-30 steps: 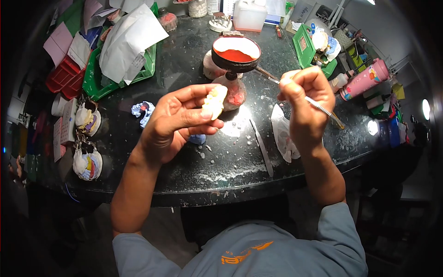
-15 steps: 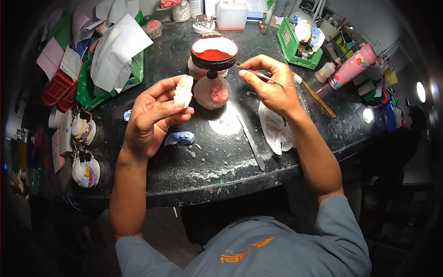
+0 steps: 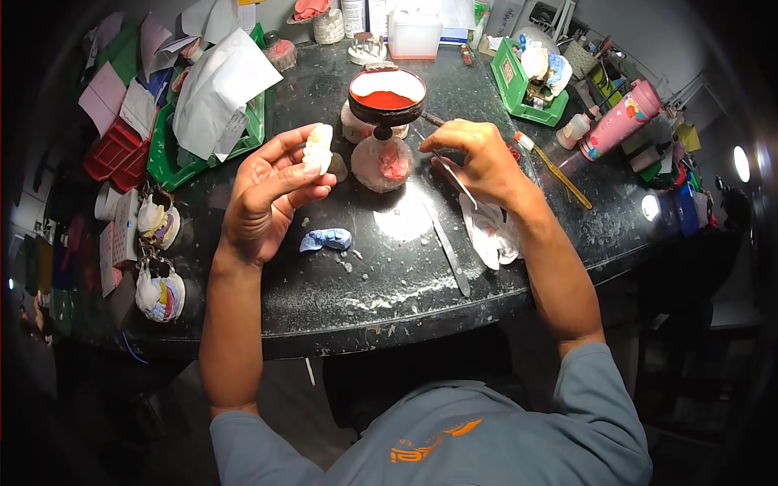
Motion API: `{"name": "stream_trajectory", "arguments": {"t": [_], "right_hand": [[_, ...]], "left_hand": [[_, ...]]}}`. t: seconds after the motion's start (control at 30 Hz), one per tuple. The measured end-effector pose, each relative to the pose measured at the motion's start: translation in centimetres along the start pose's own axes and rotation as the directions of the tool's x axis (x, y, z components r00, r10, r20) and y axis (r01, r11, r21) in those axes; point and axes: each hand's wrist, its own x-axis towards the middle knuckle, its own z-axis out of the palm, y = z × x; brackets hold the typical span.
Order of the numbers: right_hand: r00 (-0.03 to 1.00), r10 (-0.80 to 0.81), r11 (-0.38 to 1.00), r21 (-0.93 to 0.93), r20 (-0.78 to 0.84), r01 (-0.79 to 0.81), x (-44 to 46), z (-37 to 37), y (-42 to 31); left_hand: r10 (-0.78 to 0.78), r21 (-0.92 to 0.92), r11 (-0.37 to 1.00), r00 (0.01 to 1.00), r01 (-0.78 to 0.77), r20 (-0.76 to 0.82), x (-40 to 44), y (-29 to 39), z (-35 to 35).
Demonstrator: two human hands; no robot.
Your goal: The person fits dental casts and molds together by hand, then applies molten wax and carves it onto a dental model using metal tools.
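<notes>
My left hand [image 3: 271,190] pinches a cream-coloured dental model [image 3: 319,146] with a row of teeth between thumb and fingers, held up left of the pan. In my right hand [image 3: 490,166] is a thin metal dental carver [image 3: 463,189], slanting down to the right; its grip is partly hidden by the fingers. Between the hands stands a dark-rimmed pan [image 3: 387,116] of red wax [image 3: 384,100], raised on a round whitish base [image 3: 371,166] with a pink patch. Below lie a blue model piece [image 3: 326,239] and a slim metal tool [image 3: 447,251] with a ribbed grip.
Crumpled white tissue [image 3: 490,241] lies under my right wrist, with a yellow-handled brush [image 3: 567,180] beyond. Green bins [image 3: 512,85] stand at both sides. Mounted dental models [image 3: 160,296] line the left edge. A pink bottle [image 3: 620,120] stands at right.
My right hand has turned over, knuckles now more on top, and the carver slants more steeply downward. My left hand still holds the model. The whole view has shifted slightly.
</notes>
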Motion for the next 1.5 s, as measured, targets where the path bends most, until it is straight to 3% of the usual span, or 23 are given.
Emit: {"name": "stream_trajectory", "arguments": {"t": [0.2, 0.43, 0.53, 0.6, 0.67, 0.83, 0.93, 0.97, 1.1, 1.2, 1.27, 1.37, 1.47, 1.5], "right_hand": [[0.98, 0.087, 0.996, -0.026, 0.178, -0.084, -0.4, 0.1, -0.2], [0.972, 0.128, 0.986, -0.131, 0.199, -0.103, -0.6, 0.0, -1.2], [0.948, 0.208, 0.976, -0.112, 0.24, -0.186, -0.3, -0.5, -1.4], [0.976, 0.217, 0.95, -0.231, -0.001, -0.212, -0.5, 0.1, -0.1], [0.928, 0.295, 0.876, -0.325, -0.227, -0.357, -0.5, 0.6, 0.8], [0.87, 0.461, 0.776, -0.396, -0.176, -0.491, -0.7, 0.9, 2.6], [0.843, 0.484, 0.787, -0.304, -0.234, -0.536, -0.4, 1.3, 2.7], [0.865, 0.387, 0.822, -0.306, -0.319, -0.481, -0.5, 1.5, 3.2], [0.741, 0.488, 0.855, 0.081, -0.461, -0.513, 0.6, 0.2, 0.7], [0.767, 0.534, 0.798, 0.511, -0.356, -0.318, 0.6, -0.4, 0.8], [0.796, 0.578, 0.56, 0.797, -0.18, -0.226, 0.7, -1.9, -0.6], [0.867, 0.412, 0.485, 0.873, -0.281, 0.052, 0.7, -2.7, -1.7], [0.826, 0.296, 0.739, 0.663, -0.48, 0.121, 0.4, -2.8, -3.1], [0.768, 0.277, 0.839, 0.535, -0.578, 0.1, 0.6, -2.5, -4.1]], "left_hand": [[0.002, 0.031, 1.0, 1.0, -0.002, 0.002, 0.0, 0.1, 0.0], [-0.014, 0.08, 0.997, 1.0, 0.013, 0.018, 0.0, 0.1, 0.3], [-0.028, 0.106, 0.994, 0.999, 0.023, 0.043, -0.2, 0.3, 0.3], [-0.046, 0.128, 0.991, 0.998, 0.04, 0.047, -0.3, 0.4, 0.5], [-0.063, 0.152, 0.987, 0.997, 0.057, 0.037, -0.4, 0.6, 0.9], [-0.091, 0.159, 0.984, 0.995, 0.082, 0.048, -0.4, 0.2, 1.3], [-0.098, 0.152, 0.985, 0.993, 0.088, 0.064, -0.3, 0.0, 1.2], [-0.1, 0.149, 0.985, 0.993, 0.089, 0.07, -0.3, 0.0, 1.2], [-0.109, 0.11, 0.989, 0.991, 0.1, 0.083, -0.4, 0.0, 1.3], [-0.135, 0.091, 0.988, 0.987, 0.128, 0.082, -0.5, 0.4, 1.5], [-0.142, 0.08, 0.988, 0.986, 0.135, 0.089, -0.5, 0.5, 1.5], [-0.131, 0.065, 0.99, 0.984, 0.125, 0.116, -0.5, 0.3, 1.2], [-0.137, 0.059, 0.99, 0.982, 0.13, 0.128, -0.4, 0.1, 1.1], [-0.138, 0.063, 0.989, 0.982, 0.13, 0.13, -0.5, 0.1, 1.1]]}}
